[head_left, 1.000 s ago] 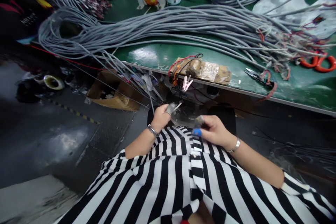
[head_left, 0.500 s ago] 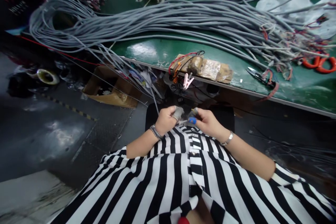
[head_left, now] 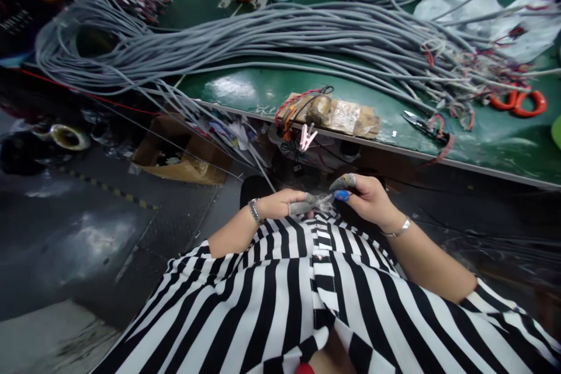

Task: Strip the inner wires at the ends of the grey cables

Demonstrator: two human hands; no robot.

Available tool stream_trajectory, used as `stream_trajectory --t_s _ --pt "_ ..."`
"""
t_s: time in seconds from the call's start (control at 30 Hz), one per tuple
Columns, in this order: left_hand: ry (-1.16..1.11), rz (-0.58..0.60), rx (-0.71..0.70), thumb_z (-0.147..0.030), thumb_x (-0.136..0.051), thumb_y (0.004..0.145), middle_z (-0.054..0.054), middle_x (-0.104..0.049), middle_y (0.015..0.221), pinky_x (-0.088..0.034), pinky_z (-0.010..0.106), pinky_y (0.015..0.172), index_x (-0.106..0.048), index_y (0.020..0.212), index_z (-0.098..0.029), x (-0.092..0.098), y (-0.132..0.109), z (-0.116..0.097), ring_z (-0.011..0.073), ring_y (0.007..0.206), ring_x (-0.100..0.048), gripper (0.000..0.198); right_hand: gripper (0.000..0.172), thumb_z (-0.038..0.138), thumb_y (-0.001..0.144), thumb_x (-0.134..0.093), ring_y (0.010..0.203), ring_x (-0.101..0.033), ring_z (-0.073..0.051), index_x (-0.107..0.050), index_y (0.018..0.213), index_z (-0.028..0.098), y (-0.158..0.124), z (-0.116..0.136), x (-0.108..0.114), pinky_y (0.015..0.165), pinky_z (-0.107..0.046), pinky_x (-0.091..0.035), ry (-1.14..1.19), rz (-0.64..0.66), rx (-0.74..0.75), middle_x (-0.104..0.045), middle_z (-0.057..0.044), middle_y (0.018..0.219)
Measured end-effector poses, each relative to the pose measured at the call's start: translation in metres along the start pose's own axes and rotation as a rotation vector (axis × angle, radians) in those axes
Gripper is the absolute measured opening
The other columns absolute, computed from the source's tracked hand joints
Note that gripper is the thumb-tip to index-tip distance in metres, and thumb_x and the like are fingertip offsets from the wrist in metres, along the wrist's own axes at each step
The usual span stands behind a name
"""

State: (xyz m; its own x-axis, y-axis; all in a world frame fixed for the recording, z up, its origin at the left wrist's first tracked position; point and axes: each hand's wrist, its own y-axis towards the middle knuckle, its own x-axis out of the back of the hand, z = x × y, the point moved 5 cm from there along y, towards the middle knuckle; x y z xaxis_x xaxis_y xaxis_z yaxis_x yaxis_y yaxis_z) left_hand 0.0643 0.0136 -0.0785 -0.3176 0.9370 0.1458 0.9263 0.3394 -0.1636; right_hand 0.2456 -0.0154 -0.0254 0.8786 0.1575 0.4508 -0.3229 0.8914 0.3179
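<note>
A thin, round, grey plastic-sheathed cable (head_left: 267, 176) is hanging from the green bench (head_left: 495, 143) towards the left hand (head_left: 278, 205), its pale, frayed strands (head_left: 325, 203) blurring between both hands before the black-and-white striped shirt (head_left: 280, 280). The left hand is pinching the cable end; the right hand (head_left: 370, 201) is bringing its thumb against the strands, grip unclear. The cable is probably handling light and springy, the strands soft, easily snapping; gripping the sheath is looking safest.
</note>
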Motion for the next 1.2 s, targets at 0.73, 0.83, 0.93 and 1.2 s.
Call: stream_trajectory --t_s 0.73,0.83,0.93,1.2 --pt "1.267 -0.659 -0.311 -0.013 -0.050 0.075 0.004 -0.060 0.067 -0.036 0.029 0.055 -0.062 0.070 -0.017 -0.022 0.010 -0.074 0.0151 0.063 -0.049 0.014 0.017 0.026 0.085 -0.052 0.070 -0.045 -0.018 -0.061 0.074 0.017 -0.033 0.038 0.043 0.065 -0.032 -0.035 -1.008 0.033 -0.070 -0.060 -0.006 0.077" --pt "1.272 -0.657 -0.319 -0.014 -0.051 0.074 0.004 -0.060 0.068 -0.035 0.029 0.055 -0.062 0.071 -0.017 -0.023 0.008 -0.074 0.0156 0.064 -0.048 0.012 0.017 0.026 0.086 -0.052 0.071 -0.045 -0.018 -0.060 0.074 0.017 -0.031 0.036 0.039 0.066 -0.032 -0.034 -0.998 0.047 -0.070 -0.059 -0.006 0.077" --pt "1.269 -0.647 -0.328 -0.014 -0.052 0.074 0.004 -0.059 0.068 -0.035 0.030 0.055 -0.063 0.074 -0.016 -0.024 0.008 -0.074 0.0161 0.064 -0.047 0.011 0.017 0.027 0.086 -0.053 0.071 -0.045 -0.018 -0.059 0.074 0.017 -0.028 0.033 0.035 0.066 -0.031 -0.034 -0.966 0.052 -0.065 -0.058 -0.006 0.077" --pt "1.247 -0.645 -0.317 -0.015 -0.049 0.076 0.004 -0.056 0.068 -0.034 0.030 0.056 -0.060 0.072 -0.017 -0.023 0.005 -0.068 0.0158 0.065 -0.046 0.011 0.024 0.034 0.088 -0.050 0.069 -0.045 -0.017 -0.053 0.068 0.019 -0.028 0.019 0.031 0.064 -0.030 -0.035 -0.768 -0.006 -0.083 -0.056 -0.005 0.073"
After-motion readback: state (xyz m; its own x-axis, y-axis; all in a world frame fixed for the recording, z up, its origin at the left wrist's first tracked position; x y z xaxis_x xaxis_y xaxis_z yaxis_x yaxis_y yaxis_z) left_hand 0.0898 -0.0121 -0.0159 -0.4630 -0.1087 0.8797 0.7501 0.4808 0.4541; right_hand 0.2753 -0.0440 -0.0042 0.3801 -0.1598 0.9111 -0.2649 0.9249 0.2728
